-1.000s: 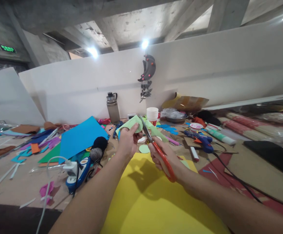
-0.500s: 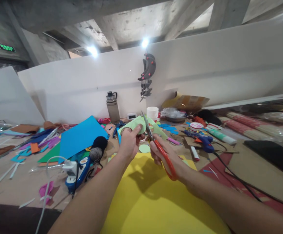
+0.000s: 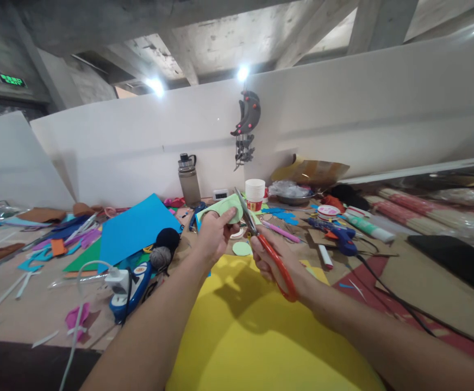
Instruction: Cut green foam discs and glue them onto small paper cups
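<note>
My left hand [image 3: 216, 234] is closed on a piece of light green paper [image 3: 223, 207], thumb on top, above the far edge of a yellow sheet [image 3: 237, 336]. In my right hand [image 3: 267, 258] is a pair of scissors [image 3: 278, 266] with red handles, gripped with the blades pointing up and away. The blades lie at the right edge of the green paper and look nearly shut. A cut light green paper circle [image 3: 242, 248] lies on the table just beyond the yellow sheet, between my hands.
A stack of paper cups [image 3: 255, 191] and a water bottle [image 3: 188, 179] stand at the back. To the right are a blue glue gun [image 3: 343, 239] with its cord and a white marker [image 3: 325, 256]. Leftward lie a blue sheet [image 3: 137, 233], yarn balls [image 3: 167, 239] and a power strip [image 3: 135, 290].
The green paper has turned in my left hand, and the part of it right of the blades has shrunk from view. The scissor blades have closed somewhat; both hands stay nearly in place.
</note>
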`<control>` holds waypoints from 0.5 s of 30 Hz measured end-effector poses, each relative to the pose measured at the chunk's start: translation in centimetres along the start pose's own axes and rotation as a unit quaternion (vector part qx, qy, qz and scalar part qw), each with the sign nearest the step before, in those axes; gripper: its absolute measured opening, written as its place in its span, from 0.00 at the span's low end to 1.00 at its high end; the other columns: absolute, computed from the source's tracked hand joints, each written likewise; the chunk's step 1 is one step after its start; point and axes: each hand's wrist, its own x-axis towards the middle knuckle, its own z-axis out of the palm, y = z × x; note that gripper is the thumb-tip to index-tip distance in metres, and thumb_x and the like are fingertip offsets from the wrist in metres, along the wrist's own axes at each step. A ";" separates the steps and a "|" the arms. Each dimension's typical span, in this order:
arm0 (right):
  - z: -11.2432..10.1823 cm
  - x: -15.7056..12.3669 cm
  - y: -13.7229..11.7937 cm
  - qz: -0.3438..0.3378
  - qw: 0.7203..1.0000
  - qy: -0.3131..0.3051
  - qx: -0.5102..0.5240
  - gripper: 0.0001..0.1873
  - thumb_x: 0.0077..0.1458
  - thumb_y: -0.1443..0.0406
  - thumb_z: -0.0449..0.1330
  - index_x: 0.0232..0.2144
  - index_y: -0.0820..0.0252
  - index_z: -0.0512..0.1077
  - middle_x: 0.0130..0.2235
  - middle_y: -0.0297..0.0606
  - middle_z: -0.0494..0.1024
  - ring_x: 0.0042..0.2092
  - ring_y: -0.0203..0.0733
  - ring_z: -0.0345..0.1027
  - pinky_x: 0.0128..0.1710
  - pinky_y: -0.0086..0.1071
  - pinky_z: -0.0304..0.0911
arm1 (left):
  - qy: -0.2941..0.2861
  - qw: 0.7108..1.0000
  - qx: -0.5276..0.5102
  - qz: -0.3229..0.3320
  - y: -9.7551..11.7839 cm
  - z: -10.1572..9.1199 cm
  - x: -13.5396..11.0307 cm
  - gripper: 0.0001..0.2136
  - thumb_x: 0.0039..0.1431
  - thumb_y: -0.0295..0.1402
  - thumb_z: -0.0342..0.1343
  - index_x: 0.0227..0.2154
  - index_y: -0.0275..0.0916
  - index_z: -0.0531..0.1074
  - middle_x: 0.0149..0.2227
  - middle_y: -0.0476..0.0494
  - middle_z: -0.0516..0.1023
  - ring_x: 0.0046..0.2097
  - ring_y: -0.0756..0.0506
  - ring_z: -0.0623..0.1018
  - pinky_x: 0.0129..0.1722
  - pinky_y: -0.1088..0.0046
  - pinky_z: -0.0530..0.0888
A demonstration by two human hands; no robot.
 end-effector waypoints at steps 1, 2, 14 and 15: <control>0.0 0.0 0.0 0.004 1.000 0.000 -0.003 0.18 0.51 0.52 0.61 0.33 0.53 0.57 0.22 0.21 0.56 0.18 0.26 0.46 0.14 0.18 0.45 | -0.001 1.000 0.003 -0.004 0.1 -0.1 0.1 0.11 0.39 0.30 0.68 0.26 0.32 0.73 0.25 0.46 0.75 0.23 0.55 0.70 0.21 0.80 0.65; 0.0 0.0 0.0 0.007 1.000 0.000 -0.006 0.18 0.51 0.53 0.61 0.34 0.52 0.58 0.22 0.21 0.56 0.18 0.25 0.46 0.14 0.18 0.46 | -0.001 1.000 0.007 -0.008 0.2 -0.3 0.2 0.11 0.39 0.30 0.69 0.26 0.32 0.73 0.25 0.46 0.75 0.23 0.55 0.70 0.21 0.80 0.66; 0.1 0.0 0.1 0.016 0.999 0.014 -0.028 0.18 0.50 0.52 0.61 0.31 0.52 0.57 0.21 0.22 0.57 0.17 0.27 0.47 0.12 0.20 0.47 | 0.034 0.999 0.025 -0.010 0.8 -0.6 0.4 0.12 0.40 0.31 0.69 0.25 0.34 0.70 0.24 0.50 0.71 0.21 0.57 0.68 0.19 0.84 0.64; 0.1 0.1 0.2 0.006 0.999 0.017 -0.035 0.18 0.50 0.52 0.61 0.31 0.52 0.57 0.21 0.22 0.57 0.17 0.28 0.47 0.13 0.21 0.47 | 0.037 0.999 0.028 -0.011 0.8 -0.5 0.3 0.13 0.40 0.32 0.69 0.24 0.35 0.69 0.23 0.51 0.71 0.21 0.57 0.68 0.18 0.84 0.64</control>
